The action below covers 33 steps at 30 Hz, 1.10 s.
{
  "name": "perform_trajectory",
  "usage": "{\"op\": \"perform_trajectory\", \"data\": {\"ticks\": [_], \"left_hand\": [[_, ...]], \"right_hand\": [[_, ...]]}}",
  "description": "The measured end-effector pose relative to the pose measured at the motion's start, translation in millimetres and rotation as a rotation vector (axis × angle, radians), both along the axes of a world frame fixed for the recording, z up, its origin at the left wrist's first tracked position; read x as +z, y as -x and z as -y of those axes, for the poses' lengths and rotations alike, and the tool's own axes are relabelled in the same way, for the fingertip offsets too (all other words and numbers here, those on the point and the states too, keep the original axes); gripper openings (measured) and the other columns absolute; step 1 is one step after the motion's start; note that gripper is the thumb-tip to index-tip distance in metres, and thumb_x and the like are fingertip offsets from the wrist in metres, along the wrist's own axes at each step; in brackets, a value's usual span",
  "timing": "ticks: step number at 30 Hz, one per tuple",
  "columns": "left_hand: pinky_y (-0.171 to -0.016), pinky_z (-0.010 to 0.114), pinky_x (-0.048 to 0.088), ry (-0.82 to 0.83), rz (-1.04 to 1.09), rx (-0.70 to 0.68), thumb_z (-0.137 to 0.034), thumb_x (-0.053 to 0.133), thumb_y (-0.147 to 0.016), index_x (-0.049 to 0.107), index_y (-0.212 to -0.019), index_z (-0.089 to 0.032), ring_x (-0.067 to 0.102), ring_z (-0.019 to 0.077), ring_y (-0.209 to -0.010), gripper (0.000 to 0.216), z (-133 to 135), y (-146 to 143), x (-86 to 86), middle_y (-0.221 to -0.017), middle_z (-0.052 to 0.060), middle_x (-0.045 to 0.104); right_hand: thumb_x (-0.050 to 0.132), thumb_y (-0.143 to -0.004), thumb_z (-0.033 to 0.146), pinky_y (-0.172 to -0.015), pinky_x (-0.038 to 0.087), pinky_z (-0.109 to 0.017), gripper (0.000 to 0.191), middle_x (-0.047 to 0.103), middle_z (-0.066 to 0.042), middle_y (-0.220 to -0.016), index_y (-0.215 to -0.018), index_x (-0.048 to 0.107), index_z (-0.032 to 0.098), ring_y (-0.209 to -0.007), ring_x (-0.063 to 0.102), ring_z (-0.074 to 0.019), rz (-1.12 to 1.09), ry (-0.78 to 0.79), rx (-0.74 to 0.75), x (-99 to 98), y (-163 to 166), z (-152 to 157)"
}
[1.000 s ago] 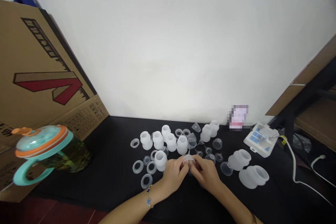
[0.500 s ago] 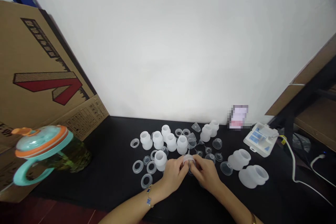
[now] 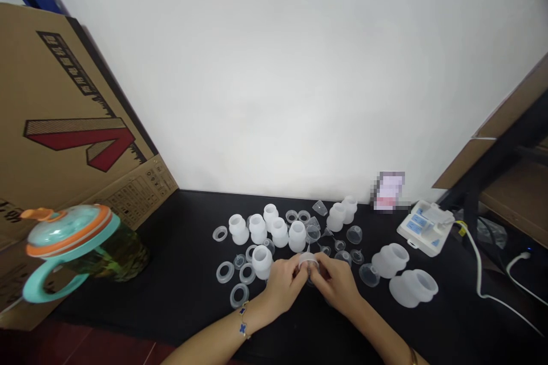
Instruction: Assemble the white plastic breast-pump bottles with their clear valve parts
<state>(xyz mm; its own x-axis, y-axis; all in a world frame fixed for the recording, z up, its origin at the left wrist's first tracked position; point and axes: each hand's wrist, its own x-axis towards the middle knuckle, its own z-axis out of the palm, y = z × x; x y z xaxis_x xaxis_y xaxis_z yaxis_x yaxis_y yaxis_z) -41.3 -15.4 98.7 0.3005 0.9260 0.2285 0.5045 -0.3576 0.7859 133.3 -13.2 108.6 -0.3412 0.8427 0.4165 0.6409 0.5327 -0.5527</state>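
Note:
My left hand and my right hand meet at the front middle of the table. Between them they grip a translucent plastic ring, with the thumbs of both hands pressed into it. Something clear seems to sit in the ring, but the fingers hide most of it. Just left of my left hand stands a white, waisted silicone bottle. Loose ring collars lie farther left. Clear nipple-shaped pieces are scattered to the right of my right hand.
Several more white bottles stand behind my hands; two translucent bottles lie at right. A teal-lidded jug and a cardboard box are at left. A white case and a cable lie at right, before the wall.
Both hands stay in nearly the same place, still gripping the ring. The view has shifted very slightly.

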Motion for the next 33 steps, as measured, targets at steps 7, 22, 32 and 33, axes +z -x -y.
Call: {"op": "perform_trajectory", "data": {"ticks": [7, 22, 32, 33], "left_hand": [[-0.054, 0.026, 0.03, -0.009, 0.05, -0.001, -0.039, 0.04, -0.104, 0.05, -0.083, -0.022, 0.048, 0.0133, -0.051, 0.029, 2.3, 1.0, -0.1, -0.058, -0.006, 0.046], [-0.052, 0.027, 0.027, -0.022, 0.017, 0.029, -0.032, 0.037, -0.103, 0.045, -0.08, -0.023, 0.045, 0.0139, -0.049, 0.026, 0.4, 1.0, -0.5, -0.057, -0.006, 0.043], [-0.053, 0.027, 0.027, -0.032, 0.021, -0.005, -0.035, 0.035, -0.104, 0.045, -0.077, -0.023, 0.046, 0.0143, -0.05, 0.031, 1.1, 0.9, 3.5, -0.057, -0.005, 0.044], [-0.054, 0.027, 0.027, -0.035, 0.019, -0.007, -0.035, 0.035, -0.104, 0.045, -0.077, -0.023, 0.046, 0.0144, -0.05, 0.032, 1.4, 1.0, 4.3, -0.057, -0.005, 0.045]], "right_hand": [[0.049, -0.095, 0.032, -0.05, 0.031, -0.023, 0.026, 0.048, 0.006, -0.05, -0.072, 0.053, 0.022, -0.044, 0.047, -0.0108, 0.011, -0.048, -0.031, 0.4, -1.0, 0.8], [0.049, -0.098, 0.034, -0.05, 0.034, -0.023, 0.024, 0.054, 0.005, -0.053, -0.084, 0.063, 0.021, -0.044, 0.052, -0.0117, 0.017, -0.037, -0.017, 1.3, -0.2, 0.9], [0.049, -0.095, 0.03, -0.051, 0.032, -0.023, 0.026, 0.049, 0.005, -0.051, -0.071, 0.054, 0.021, -0.045, 0.047, -0.0109, 0.008, -0.085, -0.019, 0.4, -2.0, 1.8], [0.049, -0.095, 0.03, -0.051, 0.032, -0.023, 0.026, 0.049, 0.005, -0.051, -0.071, 0.053, 0.021, -0.045, 0.047, -0.0108, 0.011, -0.087, -0.018, 0.4, -1.9, 1.7]]}}
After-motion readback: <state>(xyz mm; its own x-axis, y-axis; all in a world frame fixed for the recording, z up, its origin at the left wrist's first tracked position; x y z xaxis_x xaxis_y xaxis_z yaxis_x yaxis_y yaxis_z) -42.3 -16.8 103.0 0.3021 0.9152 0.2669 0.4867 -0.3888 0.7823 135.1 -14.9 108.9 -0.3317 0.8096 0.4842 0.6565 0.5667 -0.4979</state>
